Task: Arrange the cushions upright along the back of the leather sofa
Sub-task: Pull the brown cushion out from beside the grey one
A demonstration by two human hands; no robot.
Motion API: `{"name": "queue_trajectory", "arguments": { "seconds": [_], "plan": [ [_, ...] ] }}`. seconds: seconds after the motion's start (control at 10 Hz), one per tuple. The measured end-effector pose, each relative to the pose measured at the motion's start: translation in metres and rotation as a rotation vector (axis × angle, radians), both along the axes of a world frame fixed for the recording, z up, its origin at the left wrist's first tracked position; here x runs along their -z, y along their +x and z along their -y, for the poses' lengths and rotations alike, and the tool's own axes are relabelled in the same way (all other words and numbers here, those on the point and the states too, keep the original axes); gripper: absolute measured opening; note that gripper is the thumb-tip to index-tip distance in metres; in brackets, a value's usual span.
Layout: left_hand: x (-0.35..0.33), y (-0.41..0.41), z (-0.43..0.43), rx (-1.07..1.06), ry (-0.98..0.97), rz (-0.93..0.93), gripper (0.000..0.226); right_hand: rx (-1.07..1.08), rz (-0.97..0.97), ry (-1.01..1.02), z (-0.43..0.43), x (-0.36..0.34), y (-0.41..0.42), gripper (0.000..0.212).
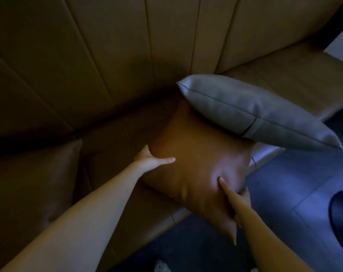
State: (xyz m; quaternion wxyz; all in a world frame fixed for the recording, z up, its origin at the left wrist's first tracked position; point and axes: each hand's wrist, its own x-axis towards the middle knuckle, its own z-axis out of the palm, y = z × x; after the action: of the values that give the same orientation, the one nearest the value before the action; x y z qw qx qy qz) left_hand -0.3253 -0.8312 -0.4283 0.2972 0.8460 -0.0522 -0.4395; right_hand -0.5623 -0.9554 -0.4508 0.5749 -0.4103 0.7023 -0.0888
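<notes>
- Progress looks early: the tan cushion [196, 165] lies roughly flat on the seat [112, 146], not yet upright against the back [108, 55].
- The grey cushion [255, 110] lies tilted across the tan one's far edge, also unplaced.
- A brown cushion [39, 183] at the left seems to lean near the back; dim light leaves that unsure.
- Left hand [149, 160] clasps the tan cushion's left edge, thumb on top; right hand [237, 201] pinches its near-right edge, thumb pressing a dent.
- The tan cushion is squarish, set diagonally: one corner points at the person, overhanging the seat front, the opposite one at the back.
</notes>
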Motion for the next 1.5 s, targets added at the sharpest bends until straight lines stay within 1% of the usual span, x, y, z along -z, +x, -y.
{"name": "queue_trajectory", "arguments": {
  "seconds": [0.1,0.2,0.3,0.4,0.5,0.7,0.8,0.9,1.0,1.1,1.2,1.3,1.4,1.5],
  "plan": [
    [0.013,0.010,0.007,-0.012,0.033,0.013,0.125,-0.070,0.084,-0.019,0.004,0.006,-0.003,0.069],
    [0.016,0.011,0.006,-0.022,0.027,0.039,0.116,-0.054,0.109,-0.082,0.005,0.011,0.000,0.037],
    [0.011,0.008,0.006,-0.010,0.016,0.141,0.116,0.050,0.126,-0.090,-0.005,-0.002,0.010,0.046],
    [-0.006,0.014,-0.003,0.001,0.026,0.200,0.116,0.063,0.140,-0.060,-0.015,-0.017,0.019,0.088],
    [-0.022,0.031,-0.029,-0.041,0.018,0.219,0.114,0.033,0.168,0.006,-0.037,-0.029,0.035,0.095],
    [-0.039,0.088,-0.095,-0.059,0.036,0.287,0.114,0.005,0.250,0.029,-0.098,-0.040,0.092,0.096],
    [-0.033,0.114,-0.122,-0.099,0.028,0.318,0.113,0.007,0.257,0.027,-0.121,-0.026,0.121,0.097],
    [-0.014,0.130,-0.143,-0.127,-0.015,0.296,0.104,0.019,0.241,-0.014,-0.135,-0.013,0.141,0.101],
    [0.009,0.134,-0.154,-0.070,-0.011,0.244,0.098,0.016,0.241,-0.018,-0.142,-0.003,0.150,0.116],
    [0.021,0.136,-0.157,-0.035,0.046,0.256,0.096,-0.011,0.148,0.013,-0.142,0.004,0.155,0.109],
    [0.020,0.136,-0.156,-0.024,0.076,0.244,0.095,-0.093,0.036,-0.001,-0.138,0.015,0.154,0.107],
    [0.010,0.137,-0.153,0.001,0.116,0.231,0.098,-0.183,0.040,0.038,-0.134,0.006,0.154,0.114],
    [-0.005,0.137,-0.144,0.028,0.165,0.179,0.105,-0.231,-0.035,0.056,-0.123,-0.018,0.151,0.087],
    [-0.034,0.131,-0.125,0.041,0.131,0.161,0.098,-0.220,-0.013,-0.033,-0.103,-0.047,0.155,0.067]
  ]
}}
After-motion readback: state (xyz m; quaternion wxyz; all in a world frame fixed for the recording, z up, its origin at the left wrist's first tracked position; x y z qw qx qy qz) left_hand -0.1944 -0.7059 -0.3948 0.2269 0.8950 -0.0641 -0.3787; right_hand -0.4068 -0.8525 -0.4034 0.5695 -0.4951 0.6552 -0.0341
